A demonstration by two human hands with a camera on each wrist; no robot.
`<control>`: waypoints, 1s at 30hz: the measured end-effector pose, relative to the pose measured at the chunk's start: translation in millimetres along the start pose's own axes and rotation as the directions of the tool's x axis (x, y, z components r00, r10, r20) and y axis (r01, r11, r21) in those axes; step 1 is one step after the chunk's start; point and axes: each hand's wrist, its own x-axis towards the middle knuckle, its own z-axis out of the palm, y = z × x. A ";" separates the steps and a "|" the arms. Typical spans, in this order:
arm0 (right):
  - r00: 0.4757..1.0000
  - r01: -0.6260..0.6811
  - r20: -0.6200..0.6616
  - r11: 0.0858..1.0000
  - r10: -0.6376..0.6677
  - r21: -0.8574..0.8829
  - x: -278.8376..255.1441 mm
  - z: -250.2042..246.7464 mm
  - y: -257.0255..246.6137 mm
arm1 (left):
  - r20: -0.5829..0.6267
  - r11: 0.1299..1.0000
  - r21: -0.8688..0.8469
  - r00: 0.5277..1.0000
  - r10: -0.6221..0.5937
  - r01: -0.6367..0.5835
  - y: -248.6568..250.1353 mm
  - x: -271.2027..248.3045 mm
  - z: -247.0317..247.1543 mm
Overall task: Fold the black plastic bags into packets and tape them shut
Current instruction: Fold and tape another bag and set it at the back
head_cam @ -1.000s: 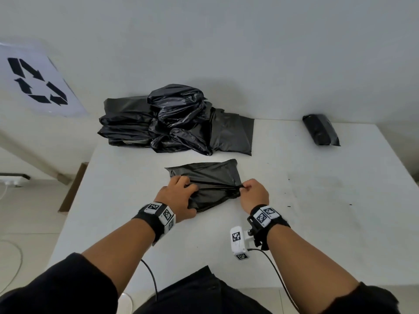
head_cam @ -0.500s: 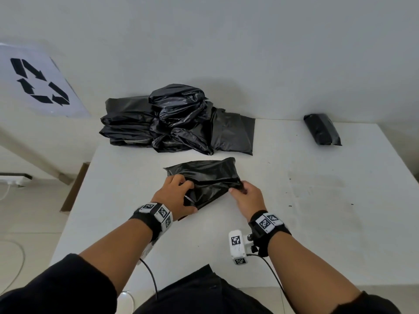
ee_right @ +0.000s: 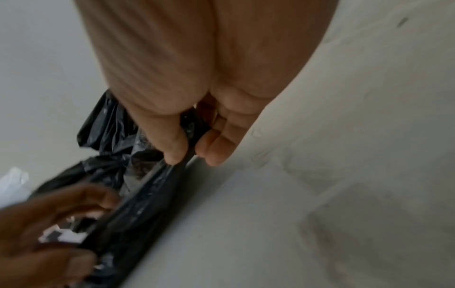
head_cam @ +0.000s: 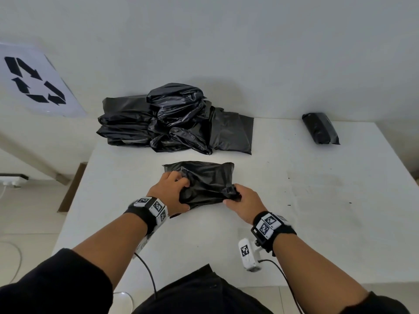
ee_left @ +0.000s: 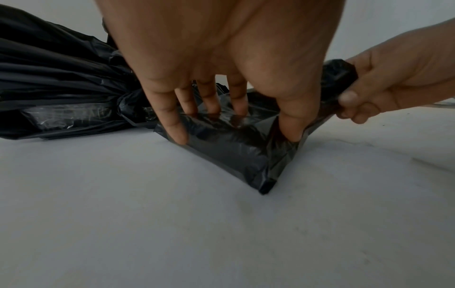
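Left hand (head_cam: 169, 193) with fingers spread, pressing the folded black bag (head_cam: 204, 181) onto the white table (head_cam: 317, 200); right hand (head_cam: 243, 203) pinching its bunched right end.

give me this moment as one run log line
stage: folding | left hand: presses black bag on table | right hand: pinches bag end | tape: not seen
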 end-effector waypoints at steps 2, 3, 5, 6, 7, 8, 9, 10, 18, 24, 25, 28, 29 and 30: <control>1.000 0.015 -0.011 0.990 -0.016 -0.141 0.4 -1.7 5.7 | 0.011 1.000 0.019 1.000 0.018 -0.019 -1.8 -0.1 -1.5; 1.000 0.011 -0.011 0.981 -0.014 -0.192 0.7 -3.3 8.3 | 0.017 0.999 0.030 1.000 0.022 -0.023 -2.8 -0.5 -2.4; 1.000 -0.010 -0.012 0.958 0.007 -0.286 1.5 -5.6 13.6 | 0.019 0.999 0.046 0.999 0.028 -0.028 -4.6 -1.4 -3.7; 1.000 -0.024 -0.023 0.950 0.018 -0.313 1.6 -6.6 15.8 | 0.016 0.998 0.048 0.999 0.031 -0.032 -5.1 -1.5 -3.9; 0.998 -0.045 -0.045 0.949 0.033 -0.311 1.4 -7.6 16.9 | 0.017 0.998 0.049 0.999 0.036 -0.036 -5.0 -1.2 -4.4; 0.996 -0.075 -0.073 0.955 0.057 -0.285 1.5 -8.6 16.6 | 0.022 0.998 0.051 0.999 0.039 -0.040 -4.7 -0.7 -5.1; 0.991 -0.110 -0.101 0.963 0.088 -0.245 1.5 -9.2 15.6 | 0.029 0.998 0.052 0.999 0.040 -0.041 -4.1 -0.7 -5.7; 0.985 -0.146 -0.125 0.969 0.123 -0.200 2.4 -9.5 12.8 | 0.033 0.998 0.055 0.999 0.040 -0.041 -3.6 -0.2 -6.1; 0.867 -0.292 -0.291 0.886 0.404 0.361 11.5 -20.3 6.9 | 0.054 0.999 0.051 0.998 0.016 -0.019 -12.5 0.0 -5.7; 0.939 -0.340 0.072 0.874 0.336 0.348 6.3 -13.5 -7.9 | 0.057 0.998 0.020 0.996 0.066 -0.067 -17.6 0.3 -4.3; 0.940 -0.338 0.079 0.871 0.332 0.358 7.6 -7.6 -4.6 | 0.061 0.997 0.019 0.995 0.078 -0.079 -18.4 0.0 -4.6; 0.913 -0.367 0.002 0.821 0.407 0.438 11.5 -2.0 -0.3 | 0.064 0.994 0.014 0.992 0.106 -0.107 -23.9 -2.1 -5.1; 0.894 -0.377 -0.041 0.799 0.446 0.469 12.4 -4.4 0.1 | 0.060 0.993 0.006 0.992 0.115 -0.115 -25.8 -2.8 -4.7; 0.873 -0.381 -0.071 0.767 0.482 0.516 12.7 -7.1 -0.7 | 0.057 0.992 0.000 0.990 0.126 -0.126 -27.4 -3.5 -3.6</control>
